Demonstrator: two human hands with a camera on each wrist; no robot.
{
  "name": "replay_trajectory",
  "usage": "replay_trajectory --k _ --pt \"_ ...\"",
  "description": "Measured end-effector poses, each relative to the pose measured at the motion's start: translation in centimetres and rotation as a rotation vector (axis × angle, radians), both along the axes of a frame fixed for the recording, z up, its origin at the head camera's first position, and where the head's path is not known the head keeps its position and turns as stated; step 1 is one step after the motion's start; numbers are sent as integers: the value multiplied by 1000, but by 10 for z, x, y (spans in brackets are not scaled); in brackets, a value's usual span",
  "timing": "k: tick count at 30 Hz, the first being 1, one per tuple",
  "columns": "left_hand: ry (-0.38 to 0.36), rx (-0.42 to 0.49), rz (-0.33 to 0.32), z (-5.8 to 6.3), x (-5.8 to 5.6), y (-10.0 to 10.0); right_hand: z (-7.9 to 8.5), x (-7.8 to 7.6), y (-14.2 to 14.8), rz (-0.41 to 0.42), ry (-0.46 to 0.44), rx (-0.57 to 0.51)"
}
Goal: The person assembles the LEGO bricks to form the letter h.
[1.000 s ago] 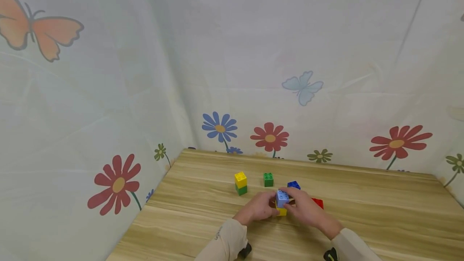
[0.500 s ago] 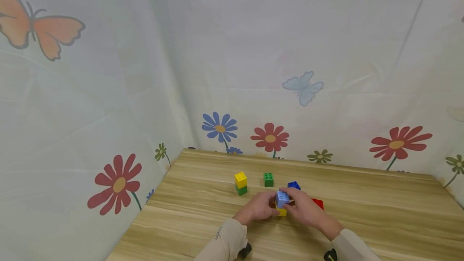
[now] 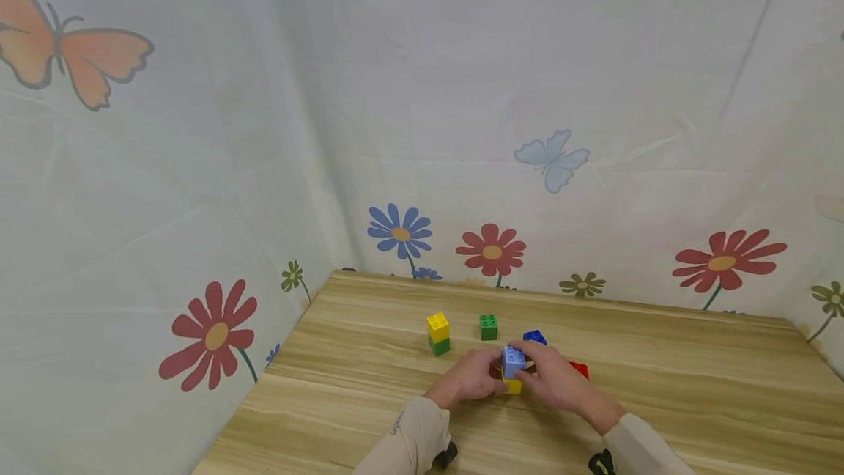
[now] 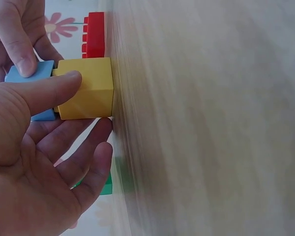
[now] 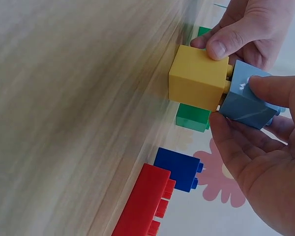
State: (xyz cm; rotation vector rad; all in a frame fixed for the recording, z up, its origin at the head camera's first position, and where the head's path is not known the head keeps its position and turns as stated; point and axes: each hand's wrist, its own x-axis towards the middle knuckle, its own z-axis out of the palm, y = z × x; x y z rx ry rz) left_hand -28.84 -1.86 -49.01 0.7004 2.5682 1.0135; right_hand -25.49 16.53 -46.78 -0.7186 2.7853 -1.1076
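A yellow toy building block (image 3: 512, 387) stands on the table between both hands, a light blue block (image 3: 513, 362) on top of it. My left hand (image 3: 469, 377) pinches the yellow block, its thumb along the near side in the left wrist view. My right hand (image 3: 557, 381) holds the light blue block between thumb and fingers. In the right wrist view the light blue block (image 5: 247, 101) sits slightly tilted over the yellow block (image 5: 199, 73), with yellow studs showing in the gap between them.
On the wooden table (image 3: 343, 387), a yellow block (image 3: 438, 326) sits on a green block (image 3: 439, 346) to the left. A single green block (image 3: 488, 327) and a dark blue block (image 3: 535, 337) stand behind the hands. A red block (image 3: 579, 369) lies beyond the right hand.
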Motion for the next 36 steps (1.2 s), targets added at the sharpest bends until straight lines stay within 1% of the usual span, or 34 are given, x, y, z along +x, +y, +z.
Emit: replay_trajectory --k 5,12,20,26,30,36 --pt "6 0 -10 0 0 0 0 -1 0 8 7 1" --pt "-17 39 -19 0 0 0 -2 -1 0 25 11 -16" --pt "-14 32 -9 3 2 -1 -3 -1 2 38 33 -13" --pt "-14 31 -1 1 2 0 -4 -2 3 38 37 -10" --pt "0 14 2 1 2 1 -4 -3 3 44 31 -8" --pt "3 13 -7 2 2 1 -2 -6 4 53 -12 -27"
